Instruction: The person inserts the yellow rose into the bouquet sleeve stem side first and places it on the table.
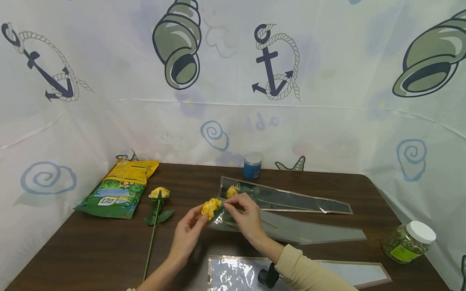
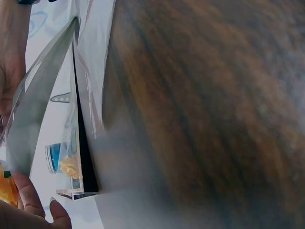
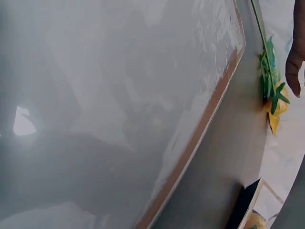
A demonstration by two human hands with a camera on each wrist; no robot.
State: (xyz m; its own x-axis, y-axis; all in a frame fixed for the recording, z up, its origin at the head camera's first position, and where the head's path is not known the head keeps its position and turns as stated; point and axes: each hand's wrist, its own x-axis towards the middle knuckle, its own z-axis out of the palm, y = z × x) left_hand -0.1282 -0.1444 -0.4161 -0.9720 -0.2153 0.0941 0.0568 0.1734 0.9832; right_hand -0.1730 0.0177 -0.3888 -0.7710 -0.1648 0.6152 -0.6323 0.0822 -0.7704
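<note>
Gripping a yellow rose [image 1: 210,208], left hand [image 1: 188,230] faces right hand [image 1: 246,216] (pinching a plastic sleeve [image 1: 309,229]).

I've got head cam high, facing forward-down over the surface [image 1: 91,250]; wrist cams close, low, views sideways. Head/left wrist share left hand [image 1: 187,232], blue jar [image 1: 252,166]; head/right wrist, loose rose [image 1: 159,193].

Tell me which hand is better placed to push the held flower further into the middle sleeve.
Probably the left hand: it holds the yellow flower, while the right hand seems to pinch the middle sleeve.
</note>
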